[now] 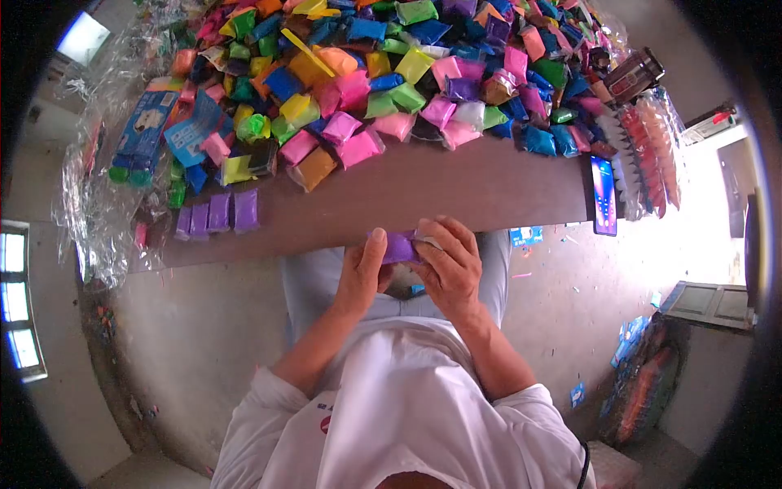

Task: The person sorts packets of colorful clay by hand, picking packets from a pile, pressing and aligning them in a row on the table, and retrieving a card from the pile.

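A small purple packet (399, 247) in clear wrap is held between both hands at the table's near edge. My left hand (362, 269) pinches its left end, thumb on top. My right hand (450, 261) grips the right end, its fingers bent over the wrapper. Several similar purple packets (245, 210) lie in a row on the table to the left. What the packet contains is hidden by its wrap and my fingers.
Many colourful packets (358, 148) are heaped across the back of the brown table (456, 187). A phone (603, 196) lies at the right edge, beside stacked plastic trays (643, 155). Blue printed boxes (147, 126) and crumpled clear plastic (90, 204) are at the left.
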`<state>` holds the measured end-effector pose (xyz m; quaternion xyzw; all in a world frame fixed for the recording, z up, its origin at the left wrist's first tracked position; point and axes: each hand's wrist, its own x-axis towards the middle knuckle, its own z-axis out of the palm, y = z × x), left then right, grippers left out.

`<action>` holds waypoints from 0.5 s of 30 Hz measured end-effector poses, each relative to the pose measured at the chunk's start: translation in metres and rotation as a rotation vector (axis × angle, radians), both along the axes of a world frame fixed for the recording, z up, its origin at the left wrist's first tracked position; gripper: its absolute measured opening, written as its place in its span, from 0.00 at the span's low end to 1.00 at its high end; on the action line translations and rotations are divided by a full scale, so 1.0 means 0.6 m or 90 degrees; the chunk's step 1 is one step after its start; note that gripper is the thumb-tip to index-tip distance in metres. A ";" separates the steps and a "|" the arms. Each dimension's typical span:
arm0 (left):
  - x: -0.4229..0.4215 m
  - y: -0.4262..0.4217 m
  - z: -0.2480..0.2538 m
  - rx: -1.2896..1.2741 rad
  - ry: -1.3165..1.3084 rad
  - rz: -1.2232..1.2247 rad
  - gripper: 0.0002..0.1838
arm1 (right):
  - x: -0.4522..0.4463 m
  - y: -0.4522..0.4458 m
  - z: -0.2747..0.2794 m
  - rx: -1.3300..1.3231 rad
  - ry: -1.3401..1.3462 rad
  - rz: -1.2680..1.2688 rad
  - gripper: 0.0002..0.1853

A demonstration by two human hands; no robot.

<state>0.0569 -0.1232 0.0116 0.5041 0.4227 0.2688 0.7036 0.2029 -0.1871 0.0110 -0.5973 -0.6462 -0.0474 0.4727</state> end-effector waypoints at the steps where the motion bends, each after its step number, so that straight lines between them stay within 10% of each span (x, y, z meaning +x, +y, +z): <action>1: -0.001 -0.001 -0.001 0.000 0.001 0.000 0.25 | 0.004 0.002 -0.002 0.000 0.001 0.000 0.15; 15: -0.004 0.000 -0.026 0.030 -0.058 -0.099 0.30 | 0.017 -0.028 -0.012 -0.306 0.758 0.096 0.14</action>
